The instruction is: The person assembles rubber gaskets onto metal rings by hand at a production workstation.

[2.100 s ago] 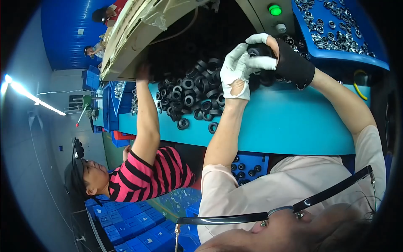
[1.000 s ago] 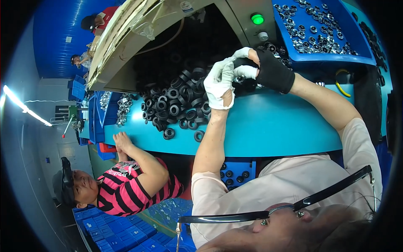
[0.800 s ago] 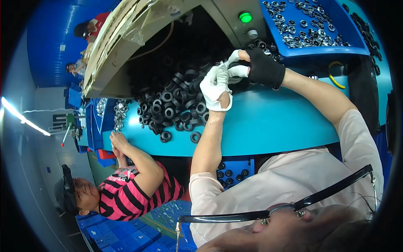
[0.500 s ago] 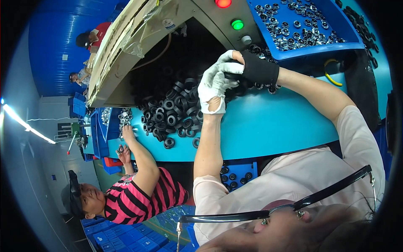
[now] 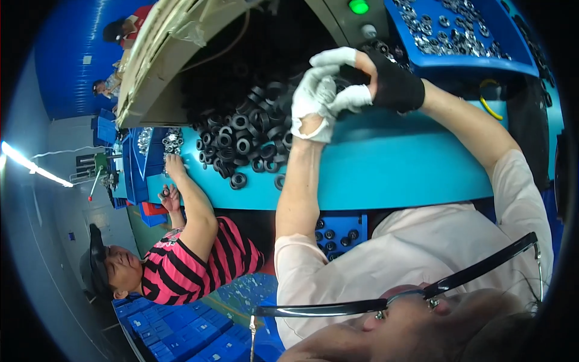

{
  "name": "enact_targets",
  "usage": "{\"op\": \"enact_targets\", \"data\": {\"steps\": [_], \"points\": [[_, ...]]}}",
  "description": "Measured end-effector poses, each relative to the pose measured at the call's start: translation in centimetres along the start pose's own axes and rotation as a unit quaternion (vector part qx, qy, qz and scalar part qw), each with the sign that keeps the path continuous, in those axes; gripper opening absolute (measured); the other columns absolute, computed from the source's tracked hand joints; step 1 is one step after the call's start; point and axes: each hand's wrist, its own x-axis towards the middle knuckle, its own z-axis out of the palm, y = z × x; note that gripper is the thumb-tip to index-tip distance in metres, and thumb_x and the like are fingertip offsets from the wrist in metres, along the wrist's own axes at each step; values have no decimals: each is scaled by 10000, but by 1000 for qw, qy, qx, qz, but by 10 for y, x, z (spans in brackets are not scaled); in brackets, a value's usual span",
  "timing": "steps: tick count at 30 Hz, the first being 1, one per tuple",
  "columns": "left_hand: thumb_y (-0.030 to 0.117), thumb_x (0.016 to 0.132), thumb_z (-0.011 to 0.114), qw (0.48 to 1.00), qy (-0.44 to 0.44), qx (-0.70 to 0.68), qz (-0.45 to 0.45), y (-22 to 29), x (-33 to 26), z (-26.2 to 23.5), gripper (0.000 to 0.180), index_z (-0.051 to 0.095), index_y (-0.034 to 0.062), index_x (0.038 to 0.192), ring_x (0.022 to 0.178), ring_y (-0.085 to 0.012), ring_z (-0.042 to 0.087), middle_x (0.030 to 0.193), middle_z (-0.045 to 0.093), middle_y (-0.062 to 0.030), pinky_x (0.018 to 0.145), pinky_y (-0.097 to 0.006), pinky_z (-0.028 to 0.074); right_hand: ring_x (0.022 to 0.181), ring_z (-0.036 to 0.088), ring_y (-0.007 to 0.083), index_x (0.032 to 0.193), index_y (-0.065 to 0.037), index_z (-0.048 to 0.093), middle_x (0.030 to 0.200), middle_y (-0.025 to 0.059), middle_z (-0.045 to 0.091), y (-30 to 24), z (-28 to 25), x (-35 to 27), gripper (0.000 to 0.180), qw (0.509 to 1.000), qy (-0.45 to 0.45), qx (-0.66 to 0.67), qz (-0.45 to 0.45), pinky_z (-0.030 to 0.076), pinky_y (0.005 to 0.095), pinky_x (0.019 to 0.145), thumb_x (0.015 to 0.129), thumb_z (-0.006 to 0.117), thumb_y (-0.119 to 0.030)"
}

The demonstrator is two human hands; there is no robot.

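Note:
My left hand point(image 5: 315, 104), in a white glove with its thumb base bare, is raised over the turquoise tabletop point(image 5: 392, 163). Its fingers curl against my right hand point(image 5: 389, 78), which wears a black fingerless glove with white covers on its fingertips. Both hands are closed together, and whatever lies between them is hidden by the fingers. Just left of my hands, a heap of black rings point(image 5: 241, 136) spreads over the table. Small shiny metal parts point(image 5: 386, 49) lie behind my right hand, partly covered by it.
A blue tray point(image 5: 476, 65) of shiny metal parts stands at far right, near a yellow-handled tool point(image 5: 491, 107). A machine housing with a green lamp point(image 5: 359, 6) rises behind the heap. Below the table edge sits a blue bin point(image 5: 363, 221). At left, a co-worker point(image 5: 199, 259) handles small parts.
The view has shifted, so the scene sits higher in the picture. My hands remain together; the right hand's fingers have spread a little and now arch over the left hand's fingers.

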Motion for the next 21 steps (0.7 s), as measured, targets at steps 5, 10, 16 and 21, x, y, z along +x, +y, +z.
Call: {"op": "enact_targets", "data": {"steps": [5, 10, 16, 21], "points": [[148, 920, 545, 1000, -18, 2, 1, 7, -10, 5, 243, 531, -30, 1086, 714, -115, 566, 898, 572, -60, 598, -239, 511, 1127, 524, 197, 1281, -29, 459, 1190, 120, 550, 23, 8, -5, 574, 998, 35, -24, -39, 421, 331, 954, 775, 700, -155], [176, 922, 565, 996, 60, 21, 58, -1, -4, -8, 256, 566, 6, 1114, 783, -97, 576, 959, 602, -47, 653, -225, 494, 1089, 556, 204, 1262, -23, 468, 1184, 129, 562, 33, 12, -5, 564, 992, 41, -105, -52, 436, 322, 935, 772, 708, -164], [192, 931, 555, 995, 69, 42, 53, 0, -1, -5, 288, 558, 20, 1162, 807, -73, 548, 983, 591, -28, 659, -201, 459, 1041, 593, 232, 1198, -17, 539, 1112, 136, 613, 37, 10, 2, 510, 985, 63, -126, -99, 457, 324, 905, 743, 734, -141], [163, 918, 569, 998, 50, -39, 7, 2, -7, 0, 300, 548, 40, 1192, 823, -77, 551, 999, 589, -9, 680, -223, 463, 922, 619, 259, 1119, 7, 575, 1021, 150, 626, 42, 5, 1, 430, 976, 57, -140, -159, 468, 313, 811, 736, 730, -113]]}}
